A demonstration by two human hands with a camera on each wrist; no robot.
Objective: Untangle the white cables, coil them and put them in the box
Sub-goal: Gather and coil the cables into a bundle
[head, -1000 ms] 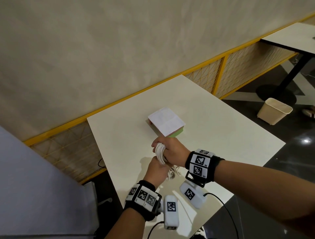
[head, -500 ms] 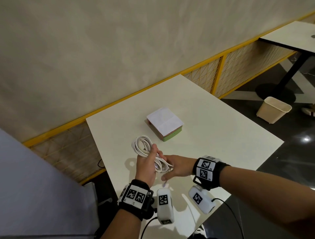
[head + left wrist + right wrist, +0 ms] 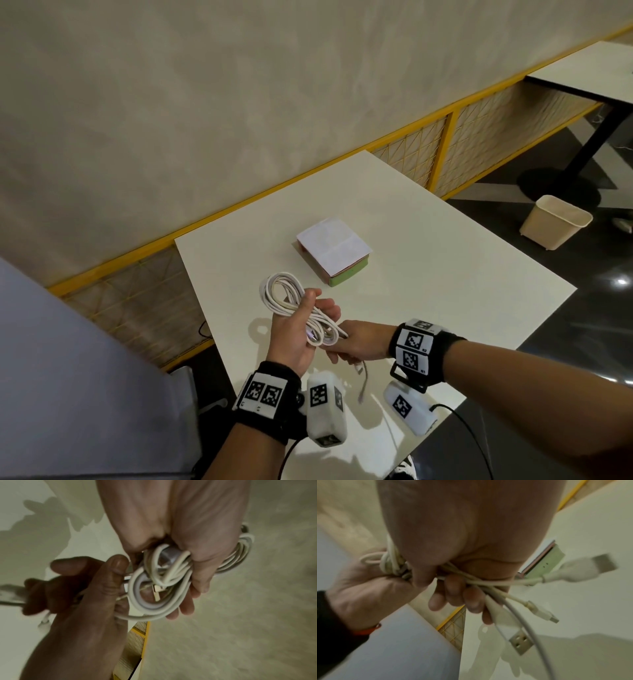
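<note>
Gripping white cables (image 3: 291, 305), both hands (image 3: 293, 337) raised.

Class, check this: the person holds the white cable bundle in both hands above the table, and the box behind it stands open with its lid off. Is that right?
One detail is wrong. The box is closed, its white lid on top, as the head view shows. The rest holds: the left hand and the right hand both grip the white cable bundle above the table.

Cream waste bin (image 3: 555, 221) is seen on dark floor (image 3: 513, 274), right of white surface (image 3: 428, 274); second table (image 3: 589, 73) is set beyond.
</note>
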